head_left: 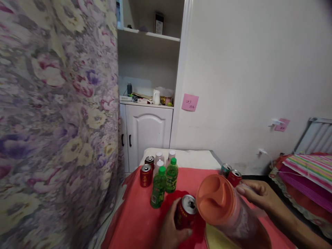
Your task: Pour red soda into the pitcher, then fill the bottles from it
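My left hand (pixel 169 228) is wrapped around a red drink can (pixel 184 215), whose top is opened. A clear plastic pitcher (pixel 245 224) with an orange lid (pixel 215 200) leans toward that can, its lid close beside the can's top. The pitcher looks to have brownish liquid inside. My right hand (pixel 259 194) closes on the pitcher at its far right side, where the handle seems to be; the grip is partly hidden. Under the pitcher, a flat yellow item (pixel 216 238) shows only in part.
Left on the red-covered table (pixel 129 221) stand two green-capped bottles (pixel 158 188), several white-capped bottles (pixel 171 155) and two cans (pixel 146 175). Two more cans (pixel 234 177) stand behind the pitcher. A floral curtain (pixel 59 121) hangs at left; a bed (pixel 308 173) is at right.
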A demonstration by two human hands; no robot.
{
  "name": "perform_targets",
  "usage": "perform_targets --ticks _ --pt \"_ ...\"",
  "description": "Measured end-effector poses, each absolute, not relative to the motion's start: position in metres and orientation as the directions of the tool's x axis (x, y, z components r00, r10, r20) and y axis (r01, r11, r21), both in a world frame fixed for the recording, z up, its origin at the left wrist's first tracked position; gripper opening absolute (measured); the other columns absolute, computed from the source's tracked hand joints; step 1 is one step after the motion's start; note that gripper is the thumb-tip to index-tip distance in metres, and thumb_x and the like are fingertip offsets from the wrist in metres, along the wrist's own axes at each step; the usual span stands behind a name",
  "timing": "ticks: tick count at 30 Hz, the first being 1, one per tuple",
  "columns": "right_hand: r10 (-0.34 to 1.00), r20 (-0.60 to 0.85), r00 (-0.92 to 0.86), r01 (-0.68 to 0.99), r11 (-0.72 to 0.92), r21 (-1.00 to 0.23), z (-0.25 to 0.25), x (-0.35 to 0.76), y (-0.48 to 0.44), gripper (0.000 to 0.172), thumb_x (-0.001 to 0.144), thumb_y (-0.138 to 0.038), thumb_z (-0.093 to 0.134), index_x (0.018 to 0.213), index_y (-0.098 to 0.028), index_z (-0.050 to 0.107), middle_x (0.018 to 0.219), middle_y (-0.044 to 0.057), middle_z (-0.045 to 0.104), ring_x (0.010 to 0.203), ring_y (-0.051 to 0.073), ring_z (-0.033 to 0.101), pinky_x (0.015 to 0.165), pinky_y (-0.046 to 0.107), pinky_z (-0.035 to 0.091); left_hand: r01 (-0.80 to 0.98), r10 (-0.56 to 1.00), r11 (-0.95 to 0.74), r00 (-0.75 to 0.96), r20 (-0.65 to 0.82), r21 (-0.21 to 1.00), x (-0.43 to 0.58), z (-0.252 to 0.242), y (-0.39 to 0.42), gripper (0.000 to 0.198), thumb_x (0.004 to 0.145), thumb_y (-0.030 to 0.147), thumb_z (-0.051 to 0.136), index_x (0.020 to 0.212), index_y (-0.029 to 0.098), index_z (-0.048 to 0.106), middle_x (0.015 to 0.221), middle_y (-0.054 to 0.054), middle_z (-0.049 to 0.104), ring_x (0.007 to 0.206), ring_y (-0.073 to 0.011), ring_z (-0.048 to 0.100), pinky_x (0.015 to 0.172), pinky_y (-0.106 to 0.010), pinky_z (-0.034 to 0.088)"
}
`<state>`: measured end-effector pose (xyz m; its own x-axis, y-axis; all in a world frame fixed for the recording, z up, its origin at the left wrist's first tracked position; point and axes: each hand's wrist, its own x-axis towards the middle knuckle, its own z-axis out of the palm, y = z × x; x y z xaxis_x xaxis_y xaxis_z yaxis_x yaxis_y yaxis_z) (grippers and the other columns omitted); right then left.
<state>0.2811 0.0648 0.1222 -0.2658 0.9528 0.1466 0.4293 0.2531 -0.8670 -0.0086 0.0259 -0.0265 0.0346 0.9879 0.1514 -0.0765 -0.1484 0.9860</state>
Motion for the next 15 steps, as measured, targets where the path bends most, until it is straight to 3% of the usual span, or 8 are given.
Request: perform_targets --ticks 15 --pt "0.953 0.148 -0.266 0.453 0.259 -0.853 0.1213 0.2798 0.0651 0.052 0.079 -0.064 0.057 0.06 -0.024 0.03 0.064 -0.004 0.024 0.061 0.013 0.023 0.057 0.028 0.018 -0.095 0.984 -0.17 0.042 0.175 0.981 -0.0112 -0.0349 0.0281 0.092 0.052 0.033 0.089 0.136 0.023 0.052 0.14 -0.013 0.059 0.132 -0.0393 0.05 0.113 -0.052 0.039"
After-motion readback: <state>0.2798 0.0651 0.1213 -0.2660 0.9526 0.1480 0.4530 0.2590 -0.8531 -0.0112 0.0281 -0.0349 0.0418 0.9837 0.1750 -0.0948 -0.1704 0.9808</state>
